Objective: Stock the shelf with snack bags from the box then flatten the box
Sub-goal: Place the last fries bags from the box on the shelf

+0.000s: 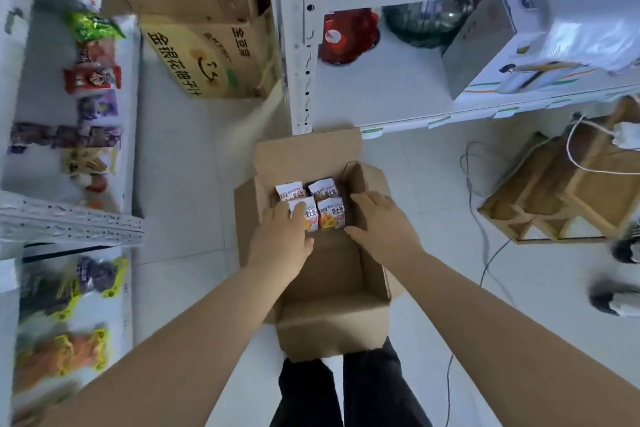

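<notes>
An open cardboard box stands on the floor in front of me, flaps spread. Several small white and orange snack bags lie packed at its far end. My left hand reaches into the box, its fingers resting on the near left bag. My right hand is inside the box at the right of the bags, fingers straight, touching the bag pile's right edge. The shelf on the left carries rows of assorted snack bags.
A white metal rack stands behind the box with a red bag, a jug and cartons. Yellow printed cartons sit at the back. A wooden crate and cables lie on the right. My legs are below the box.
</notes>
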